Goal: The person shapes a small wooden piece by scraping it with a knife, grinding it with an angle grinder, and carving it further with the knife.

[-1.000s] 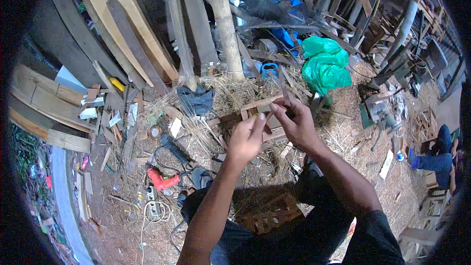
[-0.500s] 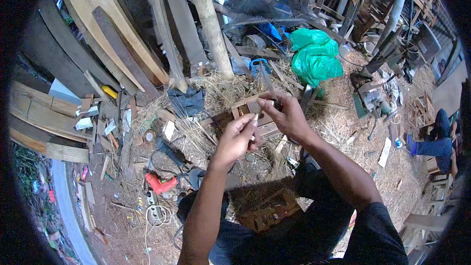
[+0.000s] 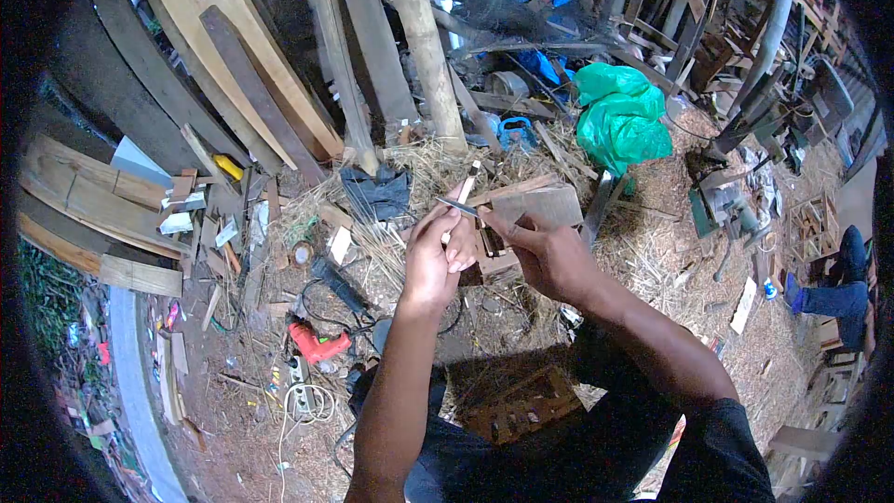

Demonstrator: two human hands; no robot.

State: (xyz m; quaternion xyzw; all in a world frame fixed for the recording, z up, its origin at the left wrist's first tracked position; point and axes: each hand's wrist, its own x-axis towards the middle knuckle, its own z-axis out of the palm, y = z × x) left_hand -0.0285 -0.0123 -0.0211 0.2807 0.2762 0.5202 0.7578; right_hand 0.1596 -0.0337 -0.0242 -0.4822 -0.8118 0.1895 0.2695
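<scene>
My left hand (image 3: 433, 259) is closed around a thin pale wooden stick (image 3: 473, 173), whose upper end points away from me. In my right hand (image 3: 557, 259) is a knife; its narrow grey blade (image 3: 456, 206) lies across the stick just above my left fingers. The handle is hidden in my right fist. Just beyond my right hand, a flat piece of wood (image 3: 549, 208) belongs to or rests on a small wooden frame partly covered by my hands.
A green plastic bag (image 3: 622, 121) lies ahead right. To the left are a red power tool (image 3: 318, 343), a power strip (image 3: 300, 389) and a dark angle grinder (image 3: 340, 285). Long planks (image 3: 256, 47) lean at the back left. Another person's leg (image 3: 832, 302) shows at far right.
The knife has swung from pointing away from me to lying leftward across the stick. The stick's upper end now stands out above my left hand. The whole view has shifted slightly.
</scene>
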